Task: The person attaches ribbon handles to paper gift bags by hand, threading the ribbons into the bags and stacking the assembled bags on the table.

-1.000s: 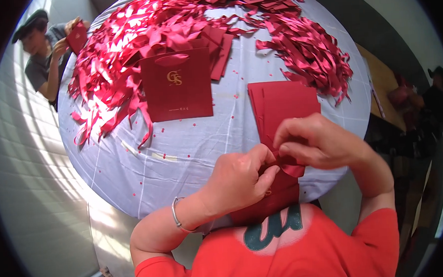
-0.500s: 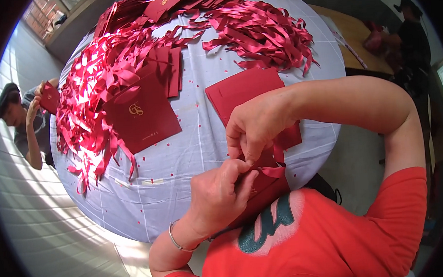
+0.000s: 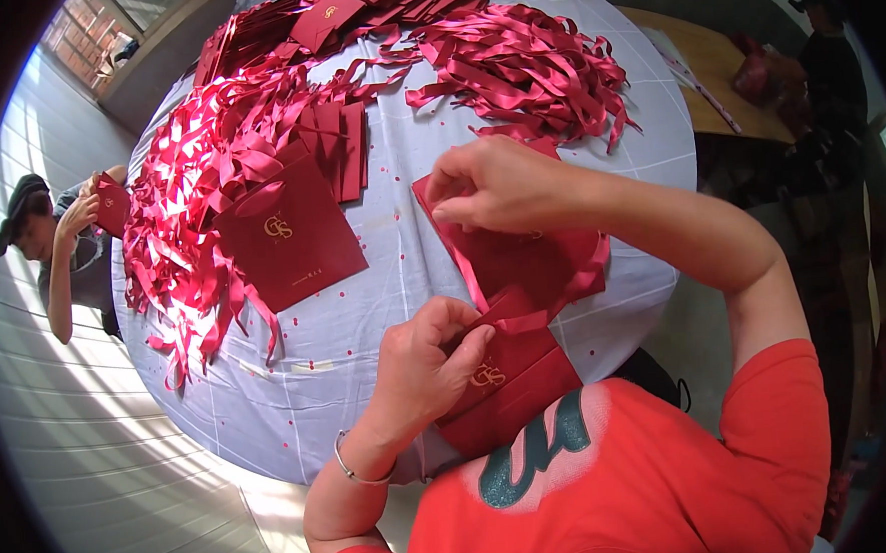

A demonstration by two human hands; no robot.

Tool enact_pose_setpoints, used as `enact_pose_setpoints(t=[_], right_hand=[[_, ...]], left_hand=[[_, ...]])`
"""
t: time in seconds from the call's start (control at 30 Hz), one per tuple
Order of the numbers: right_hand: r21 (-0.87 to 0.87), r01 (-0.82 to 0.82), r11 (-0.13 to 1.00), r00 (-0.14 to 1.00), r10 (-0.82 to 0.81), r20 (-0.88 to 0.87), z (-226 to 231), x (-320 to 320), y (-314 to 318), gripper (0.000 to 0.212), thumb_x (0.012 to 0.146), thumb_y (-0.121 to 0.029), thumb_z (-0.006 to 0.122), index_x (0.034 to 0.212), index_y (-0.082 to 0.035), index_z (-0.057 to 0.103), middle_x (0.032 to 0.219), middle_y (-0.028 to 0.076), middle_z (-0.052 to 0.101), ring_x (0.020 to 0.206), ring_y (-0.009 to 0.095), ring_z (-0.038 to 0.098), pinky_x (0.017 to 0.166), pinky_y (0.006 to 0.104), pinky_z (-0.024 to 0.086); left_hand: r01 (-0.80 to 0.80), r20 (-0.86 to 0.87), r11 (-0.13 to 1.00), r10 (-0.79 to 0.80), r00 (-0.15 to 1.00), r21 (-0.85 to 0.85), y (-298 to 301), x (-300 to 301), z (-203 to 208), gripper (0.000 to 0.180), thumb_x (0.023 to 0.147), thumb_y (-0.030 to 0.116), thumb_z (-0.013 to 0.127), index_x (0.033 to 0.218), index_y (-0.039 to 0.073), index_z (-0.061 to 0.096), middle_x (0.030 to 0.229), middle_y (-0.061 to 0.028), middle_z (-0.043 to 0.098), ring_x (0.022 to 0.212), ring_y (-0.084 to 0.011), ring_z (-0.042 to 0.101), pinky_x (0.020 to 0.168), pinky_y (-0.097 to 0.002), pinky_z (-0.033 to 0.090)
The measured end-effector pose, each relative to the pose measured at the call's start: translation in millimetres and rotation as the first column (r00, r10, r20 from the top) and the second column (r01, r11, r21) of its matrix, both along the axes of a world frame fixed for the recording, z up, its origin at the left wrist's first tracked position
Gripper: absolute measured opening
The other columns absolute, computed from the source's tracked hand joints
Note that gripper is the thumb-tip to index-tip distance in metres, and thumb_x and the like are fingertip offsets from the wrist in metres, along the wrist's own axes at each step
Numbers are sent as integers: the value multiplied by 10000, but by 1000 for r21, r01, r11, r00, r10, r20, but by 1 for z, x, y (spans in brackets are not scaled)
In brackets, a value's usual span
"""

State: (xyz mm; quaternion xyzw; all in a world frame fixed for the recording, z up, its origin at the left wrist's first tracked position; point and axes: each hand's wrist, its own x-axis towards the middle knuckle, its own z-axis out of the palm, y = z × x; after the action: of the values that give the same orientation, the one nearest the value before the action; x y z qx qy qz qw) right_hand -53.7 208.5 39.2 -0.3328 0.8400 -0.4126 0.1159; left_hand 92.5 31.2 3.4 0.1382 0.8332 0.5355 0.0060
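Note:
A dark red paper gift bag with a gold emblem lies flat at the table's near edge, against my shirt. My left hand pinches its top edge between thumb and fingers. A red ribbon rises from that edge toward my right hand, which is closed on its upper part above the bag. Another stretch of ribbon loops off to the right. Beneath my right hand and forearm lies a stack of more red bags, partly hidden by the arm.
Loose red ribbons heap at the back right, and a larger heap covers the left. Finished-looking bags lie beside it, with more bags behind. A person holds a bag at left; another stands at right.
My right hand has moved up and away from my left hand, drawing the ribbon out from the bag's edge. My left hand stays near the same spot, and more of the bag shows.

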Motion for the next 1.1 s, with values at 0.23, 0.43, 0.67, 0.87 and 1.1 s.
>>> enact_pose_setpoints(t=[0.23,0.43,0.67,0.87,1.1], right_hand=[[121,-178,977,984,176,25,5,63,71,293,821,-292,775,895,-17,708,831,132,681,762,289,680,676,376,531],[119,-188,975,963,207,-172,-9,88,82,177,759,-147,787,850,-43,677,884,74,661,843,259,630,782,371,492],[-124,-67,990,932,106,347,31,90,93,156,826,-74,766,930,-13,668,812,39,695,713,104,622,662,275,494],[-716,-15,698,706,514,487,23,92,106,212,715,45,792,911,45,710,832,143,699,749,217,650,682,319,485],[-879,1,477,720,610,331,19,91,100,272,684,18,807,939,35,712,862,163,693,760,234,625,679,333,465]], left_hand=[[-46,133,997,36,990,67,0,-6,-9,137,893,21,694,1012,-14,638,726,-43,694,681,-21,578,599,-215,472],[81,56,996,-79,995,-26,-1,-13,-13,252,908,14,664,1159,8,672,778,-53,713,741,-25,603,652,-220,500],[18,125,1000,-20,992,16,0,-12,-21,167,912,46,670,1066,-17,691,791,-64,727,742,-57,657,660,-233,528],[-6,102,999,10,995,-41,1,-13,-18,157,898,105,702,981,-28,696,734,-73,716,689,-69,657,620,-248,518],[-44,70,997,49,996,-63,2,-14,-23,168,878,123,711,943,-32,700,717,-112,712,661,-92,665,603,-271,519]])
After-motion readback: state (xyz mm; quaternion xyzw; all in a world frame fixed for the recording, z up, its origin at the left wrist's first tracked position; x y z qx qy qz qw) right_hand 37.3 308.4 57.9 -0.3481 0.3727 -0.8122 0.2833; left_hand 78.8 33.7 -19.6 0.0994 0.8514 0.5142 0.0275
